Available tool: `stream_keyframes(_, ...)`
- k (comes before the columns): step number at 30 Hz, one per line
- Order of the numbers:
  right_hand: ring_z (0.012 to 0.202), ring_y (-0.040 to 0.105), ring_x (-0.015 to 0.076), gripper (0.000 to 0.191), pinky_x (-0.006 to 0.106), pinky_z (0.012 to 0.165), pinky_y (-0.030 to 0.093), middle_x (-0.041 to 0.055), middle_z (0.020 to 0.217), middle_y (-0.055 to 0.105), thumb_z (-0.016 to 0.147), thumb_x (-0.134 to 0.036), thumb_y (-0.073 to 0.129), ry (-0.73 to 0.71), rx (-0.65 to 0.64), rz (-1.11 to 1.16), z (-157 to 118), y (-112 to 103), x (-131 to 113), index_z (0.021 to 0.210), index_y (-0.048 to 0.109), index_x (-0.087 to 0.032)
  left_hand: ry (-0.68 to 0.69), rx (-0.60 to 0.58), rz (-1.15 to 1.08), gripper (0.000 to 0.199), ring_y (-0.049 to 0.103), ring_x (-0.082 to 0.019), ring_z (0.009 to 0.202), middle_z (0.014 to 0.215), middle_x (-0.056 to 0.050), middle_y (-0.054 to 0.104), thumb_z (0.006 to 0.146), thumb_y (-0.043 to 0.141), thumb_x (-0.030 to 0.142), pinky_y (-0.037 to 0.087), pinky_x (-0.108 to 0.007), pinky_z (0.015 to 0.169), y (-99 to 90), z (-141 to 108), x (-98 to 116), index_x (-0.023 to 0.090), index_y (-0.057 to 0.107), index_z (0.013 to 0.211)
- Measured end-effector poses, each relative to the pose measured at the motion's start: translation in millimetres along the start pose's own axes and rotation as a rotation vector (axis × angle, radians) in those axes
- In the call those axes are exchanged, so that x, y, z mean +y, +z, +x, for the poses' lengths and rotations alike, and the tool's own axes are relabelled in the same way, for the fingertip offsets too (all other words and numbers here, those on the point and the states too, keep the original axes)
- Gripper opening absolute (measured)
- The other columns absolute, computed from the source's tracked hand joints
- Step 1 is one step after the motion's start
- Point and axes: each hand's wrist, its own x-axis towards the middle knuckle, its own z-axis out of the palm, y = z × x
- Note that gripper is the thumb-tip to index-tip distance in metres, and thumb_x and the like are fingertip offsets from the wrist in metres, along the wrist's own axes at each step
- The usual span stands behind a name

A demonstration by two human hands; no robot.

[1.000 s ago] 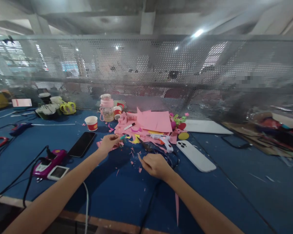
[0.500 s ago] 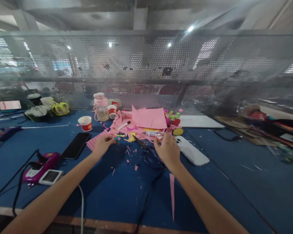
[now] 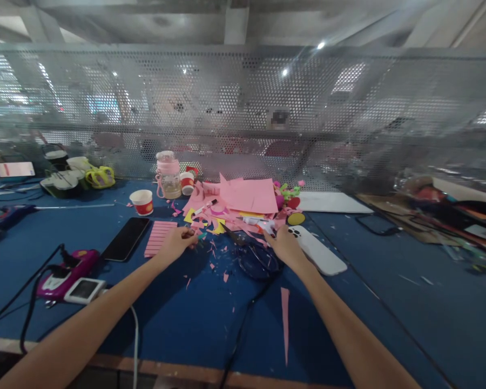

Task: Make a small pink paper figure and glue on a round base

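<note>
My left hand (image 3: pixel 181 241) is closed in a pinch, with a small teal piece (image 3: pixel 201 236) at its fingertips. Beside that hand lies a pink striped paper (image 3: pixel 159 237). My right hand (image 3: pixel 287 244) reaches forward with fingers stretched out, close to a white-and-orange tool (image 3: pixel 260 222) whose kind I cannot make out. Scissors (image 3: pixel 258 262) with dark blue handles rest just left of this hand. Behind both hands, pink paper sheets (image 3: pixel 249 195) are piled up among yellow and pink scraps. A marker (image 3: pixel 204 208) lies on the pile.
A black phone (image 3: pixel 126 239), a paper cup (image 3: pixel 141 202) and a pink-topped bottle (image 3: pixel 168 175) stand or lie at left. The purple power strip (image 3: pixel 67 275) has cables. On the right is a white phone (image 3: pixel 322 251). A pink paper strip (image 3: pixel 285 324) lies in front.
My left hand has shifted right with the teal piece, uncovering more of the striped paper. My right hand has drawn slightly right, and the scissors' handles show more fully.
</note>
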Motion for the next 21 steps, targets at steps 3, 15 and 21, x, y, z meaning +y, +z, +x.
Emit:
stream_keyframes(3, 0.081, 0.065, 0.0251, 0.025, 0.028, 0.065, 0.043, 0.0186, 0.085, 0.066, 0.087, -0.024, 0.042, 0.028, -0.024, -0.016, 0, -5, -1, 0.100, 0.050, -0.005, 0.021, 0.013, 0.027, 0.013, 0.058, -0.013, 0.049, 0.056, 0.001, 0.064, 0.066, 0.058, 0.027, 0.043, -0.023, 0.054, -2.1, 0, 0, 0.016, 0.058, 0.060)
stream_keyframes(15, 0.087, 0.065, 0.0260, 0.030, 0.029, 0.067, 0.044, 0.0223, 0.094, 0.066, 0.088, -0.019, 0.035, 0.087, -0.033, -0.108, -7, -19, -10, 0.109, 0.047, -0.001, 0.085, 0.064, 0.290, 0.014, 0.057, -0.016, 0.052, 0.058, -0.001, 0.065, 0.071, 0.057, 0.028, 0.037, -0.025, 0.054, -7.4, -6, 10, 0.017, 0.059, 0.062)
stream_keyframes(21, 0.085, 0.067, 0.0277, 0.038, 0.031, 0.067, 0.047, 0.0247, 0.090, 0.067, 0.090, -0.021, 0.034, 0.083, -0.056, -0.213, -18, -23, -22, 0.116, 0.038, 0.006, 0.091, 0.075, 0.508, 0.019, 0.061, -0.018, 0.066, 0.072, -0.005, 0.069, 0.079, 0.053, 0.030, 0.037, -0.025, 0.059, -7.7, -8, 12, 0.016, 0.063, 0.070)
